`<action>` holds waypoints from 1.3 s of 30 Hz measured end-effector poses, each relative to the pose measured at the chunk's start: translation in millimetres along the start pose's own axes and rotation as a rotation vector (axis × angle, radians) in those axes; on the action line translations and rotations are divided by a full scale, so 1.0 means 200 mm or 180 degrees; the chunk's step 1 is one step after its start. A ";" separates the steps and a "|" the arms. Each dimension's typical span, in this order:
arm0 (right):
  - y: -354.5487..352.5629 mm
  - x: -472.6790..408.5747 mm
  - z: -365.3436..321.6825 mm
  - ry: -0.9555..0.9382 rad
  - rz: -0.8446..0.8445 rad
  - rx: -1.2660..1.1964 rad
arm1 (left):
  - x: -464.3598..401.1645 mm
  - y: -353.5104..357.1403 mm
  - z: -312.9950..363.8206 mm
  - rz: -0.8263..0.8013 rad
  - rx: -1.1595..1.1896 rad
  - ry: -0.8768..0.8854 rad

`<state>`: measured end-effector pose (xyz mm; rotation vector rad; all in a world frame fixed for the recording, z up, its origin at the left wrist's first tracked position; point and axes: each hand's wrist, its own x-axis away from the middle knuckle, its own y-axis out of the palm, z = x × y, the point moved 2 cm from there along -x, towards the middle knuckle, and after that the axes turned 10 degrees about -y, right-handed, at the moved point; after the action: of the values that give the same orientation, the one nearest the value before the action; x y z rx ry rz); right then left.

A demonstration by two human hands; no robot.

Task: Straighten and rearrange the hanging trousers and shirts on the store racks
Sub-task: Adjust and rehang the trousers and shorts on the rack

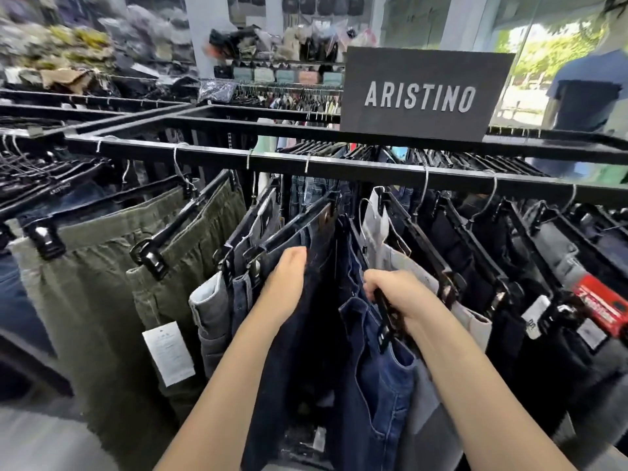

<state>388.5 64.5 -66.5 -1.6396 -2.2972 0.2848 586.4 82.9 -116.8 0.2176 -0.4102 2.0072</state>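
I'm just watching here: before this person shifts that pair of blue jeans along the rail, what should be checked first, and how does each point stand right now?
1. Right hand grips the black clip hanger of the blue jeans: ok.
2. Left hand lies against the dark jeans, parting them from the blue pair: ok.
3. That hanger's hook on the black rail: cannot tell, hidden among the garments.
4. Both hanger clips holding the waistband: cannot tell, only the near clip shows.
5. Room on the rail to the left: not ok, the neighbouring pairs hang close together.
6. White price tag on the olive trousers out of the way: ok.
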 end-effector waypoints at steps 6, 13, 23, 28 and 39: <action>-0.13 0.12 0.08 -0.0431 -0.0538 0.0042 | 0.20 -0.01 0.04 0.0213 -0.0528 0.0356; -0.34 0.26 0.07 -0.0947 -0.1366 0.0173 | 0.34 0.04 0.03 0.0398 -0.1051 0.0299; -0.46 0.48 0.04 -0.1843 -0.2883 0.0584 | 0.80 0.07 -0.11 0.1109 -0.1495 0.1224; -0.40 0.52 0.07 -0.2157 -0.3606 0.0483 | 1.13 -0.05 -0.12 0.1723 -0.1770 0.1197; -0.18 0.63 0.00 -0.2630 -0.4182 0.1259 | 1.61 -0.23 -0.30 0.2058 -0.2836 0.0445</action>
<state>318.5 172.7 -38.3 0.4404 -2.9883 1.0676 482.1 391.7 -58.3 -0.6837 -1.3532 2.2049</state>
